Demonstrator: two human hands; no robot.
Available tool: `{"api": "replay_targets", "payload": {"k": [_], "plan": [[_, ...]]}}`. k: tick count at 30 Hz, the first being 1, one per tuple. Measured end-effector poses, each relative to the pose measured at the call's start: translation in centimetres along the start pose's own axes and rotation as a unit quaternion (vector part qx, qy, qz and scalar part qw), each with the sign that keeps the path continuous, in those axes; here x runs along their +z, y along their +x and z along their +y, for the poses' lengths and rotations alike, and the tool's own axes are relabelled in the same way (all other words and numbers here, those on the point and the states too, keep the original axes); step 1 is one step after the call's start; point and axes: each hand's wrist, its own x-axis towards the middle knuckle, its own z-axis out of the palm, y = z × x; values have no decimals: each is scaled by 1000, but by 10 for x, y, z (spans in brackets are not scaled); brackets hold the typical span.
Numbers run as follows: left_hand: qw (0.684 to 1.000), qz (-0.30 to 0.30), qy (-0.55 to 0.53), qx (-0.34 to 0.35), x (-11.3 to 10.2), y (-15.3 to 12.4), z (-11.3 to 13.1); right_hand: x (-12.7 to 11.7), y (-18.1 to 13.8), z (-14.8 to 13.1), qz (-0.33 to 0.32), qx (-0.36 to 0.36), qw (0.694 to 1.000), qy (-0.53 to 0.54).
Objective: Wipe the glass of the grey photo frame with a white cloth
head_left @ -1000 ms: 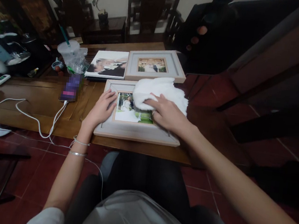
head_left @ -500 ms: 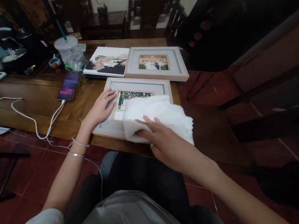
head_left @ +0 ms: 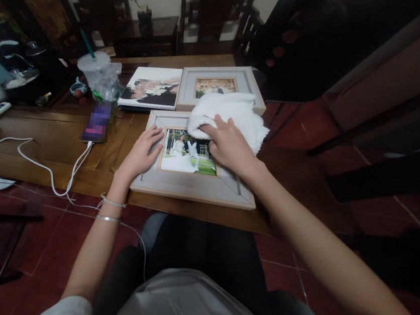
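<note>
**Dark wooden worktop [head_left: 65, 131], pale frame [head_left: 187, 188] steadied at its edge**

Red floor tiles [head_left: 69, 227] and dark chairs [head_left: 215, 11] surround the worktop, where the pale frame lies flat and face up on the person's side, probably so its photo [head_left: 174, 156] is within easy reach. The left hand [head_left: 142, 152] lies palm down on the frame's left border, fingers slightly spread, seemingly to stop it sliding under pressure from the other side. The right hand [head_left: 230, 144] rests on a folded white cloth [head_left: 230, 109], index finger extended along the fold; whether the thumb pinches from beneath cannot be seen. Bunched like this, the cloth likely pads the fingertips. It covers the pale frame's far right corner and hides part of a far frame [head_left: 190, 84]; contact with that one is unclear. The far frame and a picture panel [head_left: 152, 85] sit side by side behind, perhaps set back to give the near edge to the frame being handled. A phone [head_left: 98, 122] and a cup [head_left: 94, 63] stand off to the left.
</note>
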Motion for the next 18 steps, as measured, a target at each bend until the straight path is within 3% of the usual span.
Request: {"api": "replay_targets", "payload": {"k": [3, 7, 11, 14, 18], "plan": [[1000, -4, -3, -5, 0, 0, -2, -5, -6, -17, -63, -9, 997, -32], [1000, -5, 0, -11, 3, 0, -5, -25, -47, -48, -149, -61, 987, -7], [1000, 15, -15, -20, 5, 1, -4, -43, -80, -73, -191, -130, 971, 54], [997, 42, -49, -43, 4, 2, 1, -37, -73, -91, -208, -157, 963, 70], [991, 67, -96, -67, 1, 2, 6, -15, -48, -109, -172, -167, 969, 61]]}}
